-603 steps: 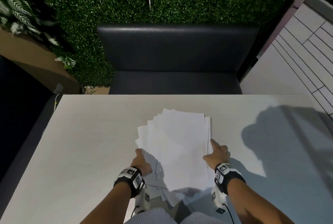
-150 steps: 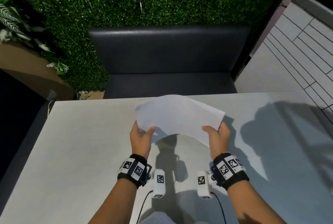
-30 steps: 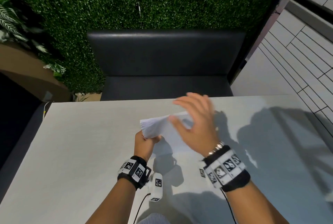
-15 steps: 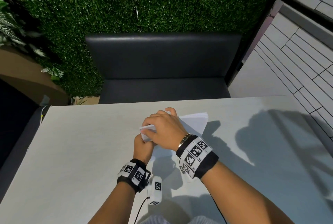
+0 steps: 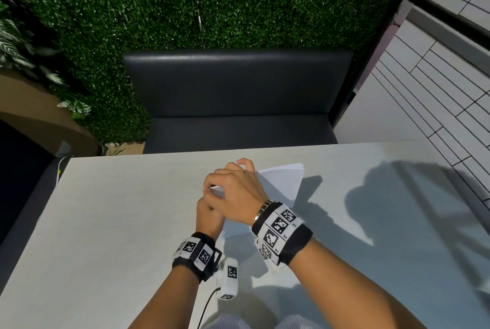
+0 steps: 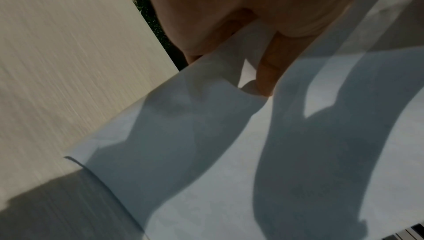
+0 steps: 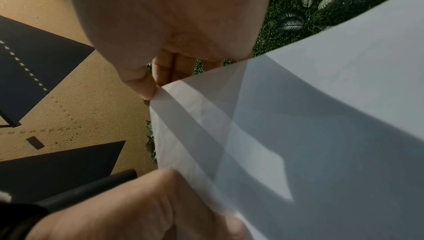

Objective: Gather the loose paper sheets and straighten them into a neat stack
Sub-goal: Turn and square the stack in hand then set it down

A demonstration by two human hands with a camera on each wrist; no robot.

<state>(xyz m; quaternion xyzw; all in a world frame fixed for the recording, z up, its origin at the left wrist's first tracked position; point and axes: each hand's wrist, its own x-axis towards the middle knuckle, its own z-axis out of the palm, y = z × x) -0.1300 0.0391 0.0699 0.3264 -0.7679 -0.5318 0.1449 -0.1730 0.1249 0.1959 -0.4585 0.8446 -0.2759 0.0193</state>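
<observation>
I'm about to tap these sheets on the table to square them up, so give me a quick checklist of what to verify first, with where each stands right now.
1. Left hand holds the paper stack: ok, its fingers are curled round the near left edge.
2. Right hand has a hold: ok, thumb and fingers pinch the top left corner in the right wrist view.
3. All sheets gathered: ok, no loose sheet lies on the table in view.
4. Edges flush: cannot tell; the far right corner looks even, the rest is hidden by the hands.
5. Stack flat: not ok, it bows and is lifted off the table.
6. Landing spot under the stack: ok, only shadow shows there.
</observation>
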